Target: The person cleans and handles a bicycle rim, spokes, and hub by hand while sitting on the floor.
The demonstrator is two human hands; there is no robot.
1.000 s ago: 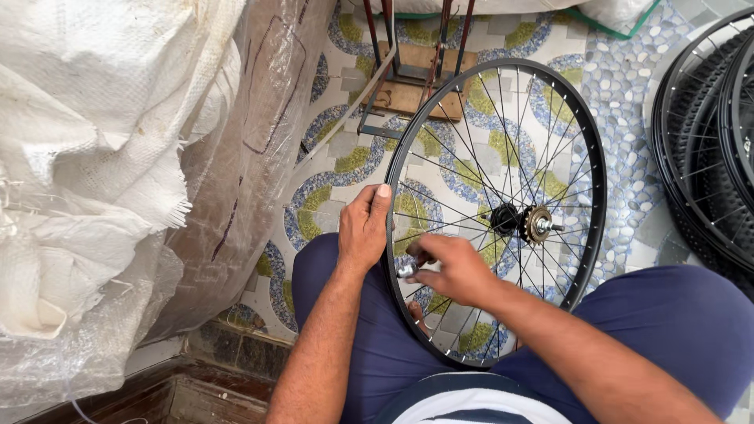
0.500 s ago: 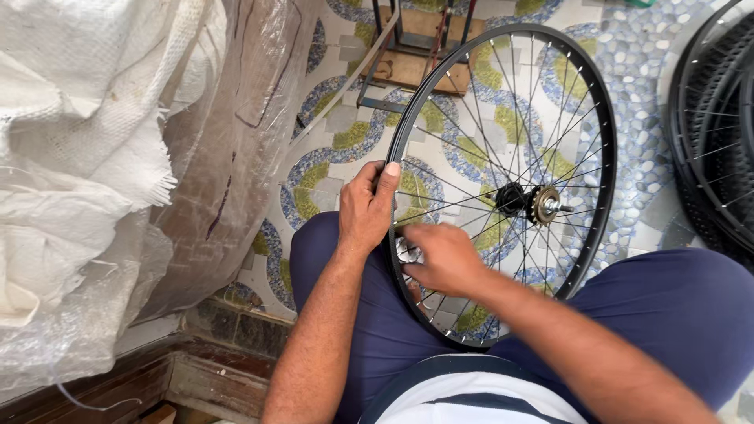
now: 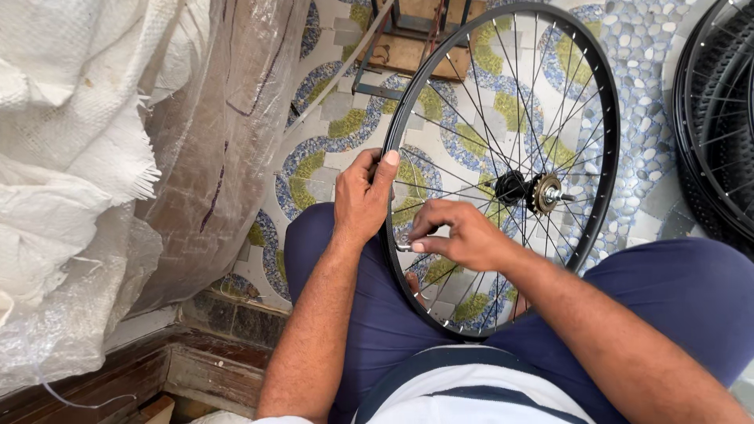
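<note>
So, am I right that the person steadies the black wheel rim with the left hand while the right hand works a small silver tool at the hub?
Not quite. In the head view the left hand does grip the black wheel rim, but the right hand holds the small silver tool at the rim's inner edge, not at the hub.

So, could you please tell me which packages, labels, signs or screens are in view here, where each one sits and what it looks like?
White woven sacks: stacked at the far left, bulging, frayed at the edges.
Clear plastic wrapping: draped beside the sacks, toward the left hand, brownish and crinkled.
No labels, signs or screens show; the rest is a black spoked wheel and more wheels at the right edge.
</note>
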